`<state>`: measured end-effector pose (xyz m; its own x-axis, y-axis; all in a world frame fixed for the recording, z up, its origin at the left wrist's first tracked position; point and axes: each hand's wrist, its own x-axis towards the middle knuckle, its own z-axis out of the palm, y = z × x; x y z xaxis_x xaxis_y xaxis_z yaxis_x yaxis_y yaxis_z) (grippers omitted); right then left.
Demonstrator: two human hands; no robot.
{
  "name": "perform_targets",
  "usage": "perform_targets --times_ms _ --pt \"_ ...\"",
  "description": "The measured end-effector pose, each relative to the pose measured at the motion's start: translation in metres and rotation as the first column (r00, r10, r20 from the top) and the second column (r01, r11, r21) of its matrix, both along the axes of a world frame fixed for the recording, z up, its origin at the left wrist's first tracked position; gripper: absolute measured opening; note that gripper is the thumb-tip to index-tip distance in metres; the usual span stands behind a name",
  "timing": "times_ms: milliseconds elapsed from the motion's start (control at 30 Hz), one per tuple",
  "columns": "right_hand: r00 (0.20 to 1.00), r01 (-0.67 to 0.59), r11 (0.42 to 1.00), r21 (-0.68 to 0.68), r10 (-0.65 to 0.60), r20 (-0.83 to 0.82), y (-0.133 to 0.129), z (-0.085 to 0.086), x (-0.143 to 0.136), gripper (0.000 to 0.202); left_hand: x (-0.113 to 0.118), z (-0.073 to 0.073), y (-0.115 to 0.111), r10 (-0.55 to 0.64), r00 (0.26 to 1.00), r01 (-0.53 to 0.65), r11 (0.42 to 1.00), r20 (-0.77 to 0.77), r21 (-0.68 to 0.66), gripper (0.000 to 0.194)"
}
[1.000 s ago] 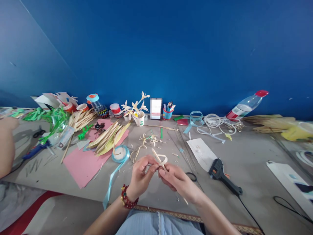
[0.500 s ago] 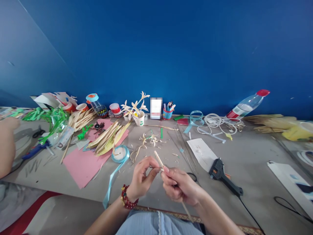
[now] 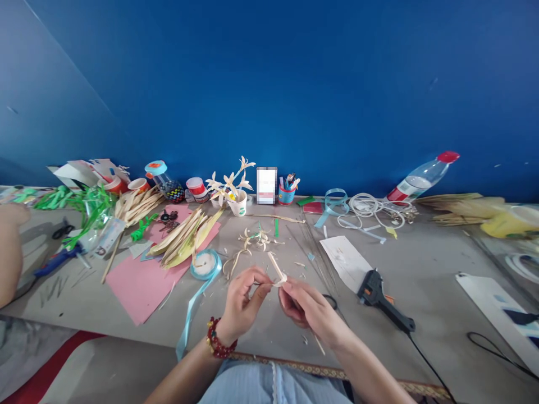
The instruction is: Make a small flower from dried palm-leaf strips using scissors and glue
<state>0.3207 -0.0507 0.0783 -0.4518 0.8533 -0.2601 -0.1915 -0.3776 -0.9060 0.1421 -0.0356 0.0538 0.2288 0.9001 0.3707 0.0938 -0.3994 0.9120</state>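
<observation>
Between my two hands is a narrow pale strip (image 3: 275, 266), which looks like dried corn husk, bent or wound at the point between my fingertips. My left hand (image 3: 247, 297), with a red bead bracelet at its wrist, pinches a thin end of the husk. On the other side my right hand (image 3: 307, 306) grips it close to the bend, and a thin tail sticks out below the palm. Just beyond my fingers lie small husk flowers (image 3: 259, 240) with curled petals. A blue ribbon roll (image 3: 205, 264) sits left of my left hand.
At right a black glue gun (image 3: 385, 300) rests near white paper (image 3: 343, 261), its cable running to the front edge. Pink paper (image 3: 141, 286) and dried husks (image 3: 185, 241) lie left. A cup of husk flowers (image 3: 238, 203) stands behind. Another person's arm (image 3: 10, 255) reaches in far left.
The strip now shows a clear bend or wrap at my fingertips. My right hand has turned, its fingers more tucked under, and sits slightly farther from my left.
</observation>
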Motion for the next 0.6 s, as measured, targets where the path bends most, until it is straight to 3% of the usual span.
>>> perform_targets --times_ms 400,600 --pt "0.987 0.092 0.988 0.125 -0.107 0.116 0.0036 -0.0025 -0.0090 0.051 0.0030 0.0063 -0.0016 0.025 0.996 -0.011 0.989 -0.091 0.147 0.011" --pt "0.991 0.006 0.996 0.084 -0.017 0.130 0.0028 0.0008 -0.0056 0.048 0.0034 0.0044 -0.0012 0.002 0.999 0.003 0.995 -0.044 0.099 0.012"
